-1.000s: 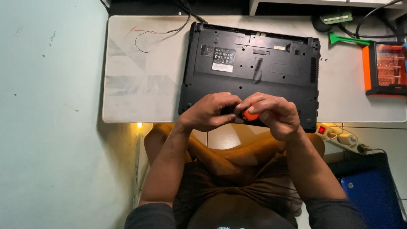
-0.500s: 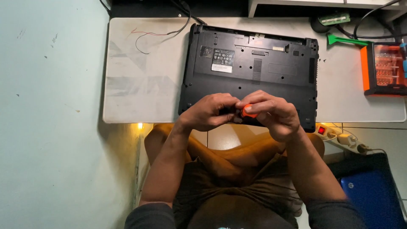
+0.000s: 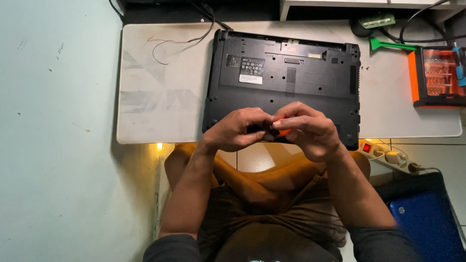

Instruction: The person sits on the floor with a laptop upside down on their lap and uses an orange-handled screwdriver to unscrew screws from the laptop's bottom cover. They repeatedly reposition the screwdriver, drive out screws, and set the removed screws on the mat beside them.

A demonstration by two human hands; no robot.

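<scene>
A black laptop (image 3: 286,77) lies upside down on a low white table (image 3: 160,97), its underside facing up. My left hand (image 3: 238,130) and my right hand (image 3: 308,130) meet over the laptop's near edge. Both are closed around a small orange tool (image 3: 282,131), of which only a sliver shows between the fingers. What the tool's tip touches is hidden by my fingers.
An orange case of screwdriver bits (image 3: 436,77) stands at the table's right end, with a green pry tool (image 3: 391,46) behind it. Thin wires (image 3: 167,43) lie at the back left. A power strip (image 3: 388,156) and a blue case (image 3: 422,221) sit on the floor at right.
Both hands stay joined at the laptop's near edge; the fingers have shifted slightly, and less of the orange tool shows now.
</scene>
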